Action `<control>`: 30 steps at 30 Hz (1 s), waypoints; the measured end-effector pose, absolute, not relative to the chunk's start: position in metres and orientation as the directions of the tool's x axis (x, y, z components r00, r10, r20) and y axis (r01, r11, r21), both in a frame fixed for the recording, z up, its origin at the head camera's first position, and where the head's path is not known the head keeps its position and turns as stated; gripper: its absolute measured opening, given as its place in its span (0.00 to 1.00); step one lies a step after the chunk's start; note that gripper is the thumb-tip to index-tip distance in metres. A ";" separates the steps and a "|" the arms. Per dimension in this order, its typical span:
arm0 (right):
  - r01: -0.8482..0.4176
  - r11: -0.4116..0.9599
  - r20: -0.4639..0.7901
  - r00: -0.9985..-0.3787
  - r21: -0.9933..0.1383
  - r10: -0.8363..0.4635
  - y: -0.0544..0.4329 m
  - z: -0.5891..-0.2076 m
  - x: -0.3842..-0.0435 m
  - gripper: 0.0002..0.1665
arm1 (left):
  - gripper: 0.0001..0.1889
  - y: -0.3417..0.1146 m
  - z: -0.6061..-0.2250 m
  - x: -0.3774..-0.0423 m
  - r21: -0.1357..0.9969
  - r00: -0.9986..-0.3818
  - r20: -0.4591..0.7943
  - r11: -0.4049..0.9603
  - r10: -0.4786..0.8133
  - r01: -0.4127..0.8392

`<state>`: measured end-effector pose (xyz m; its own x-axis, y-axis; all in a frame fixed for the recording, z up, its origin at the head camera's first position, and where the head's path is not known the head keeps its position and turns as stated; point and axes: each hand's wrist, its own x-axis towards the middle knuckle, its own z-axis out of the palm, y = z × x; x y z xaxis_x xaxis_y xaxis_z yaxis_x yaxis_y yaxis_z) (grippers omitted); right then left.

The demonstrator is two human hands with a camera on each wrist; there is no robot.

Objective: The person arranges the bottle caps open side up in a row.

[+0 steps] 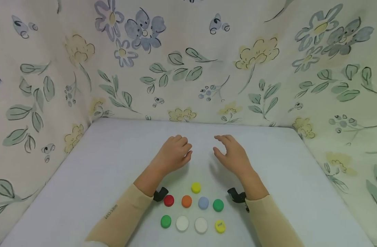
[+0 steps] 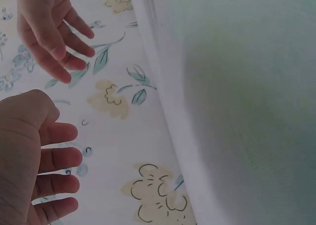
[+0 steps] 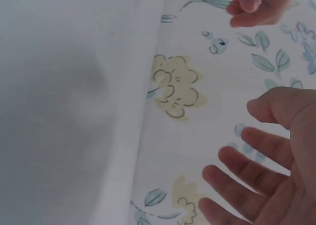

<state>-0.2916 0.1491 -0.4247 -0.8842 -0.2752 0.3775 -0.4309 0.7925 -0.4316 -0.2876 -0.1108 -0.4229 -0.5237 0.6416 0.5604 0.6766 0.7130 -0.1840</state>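
Observation:
My left hand [image 1: 176,152] hovers over the middle of the white table, its fingers loosely curled around nothing; the left wrist view shows the same hand [image 2: 29,156] with bent fingers. Facing it, my right hand [image 1: 233,154] is raised with thumb and fingers spread, also holding nothing, as the right wrist view of that hand [image 3: 266,161] confirms. Nearer to me lie round caps: a yellow cap [image 1: 196,187] in front, then a row with a red cap [image 1: 168,200], an orange cap [image 1: 186,201], a light blue cap [image 1: 203,202] and a green cap [image 1: 218,205].
Closest to me is another row: a green cap [image 1: 165,221], two white caps [image 1: 182,223] and a yellow cap with dark marks [image 1: 220,226]. Black wrist cameras [image 1: 236,195] sit near these rows. A floral curtain [image 1: 188,61] surrounds the white table [image 1: 92,178] at back and sides.

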 end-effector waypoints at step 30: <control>-0.381 0.686 -0.219 -0.755 -0.619 -0.617 0.127 -0.423 -0.268 0.10 | 0.12 -0.094 -0.422 -0.276 0.211 -0.701 -0.074 0.698 0.709 0.684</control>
<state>-0.2681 0.1270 -0.4231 -0.7555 -0.6175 -0.2191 -0.3813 0.6863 -0.6193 -0.2762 -0.0941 -0.4222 -0.7009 0.7094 -0.0742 0.6843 0.6981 0.2109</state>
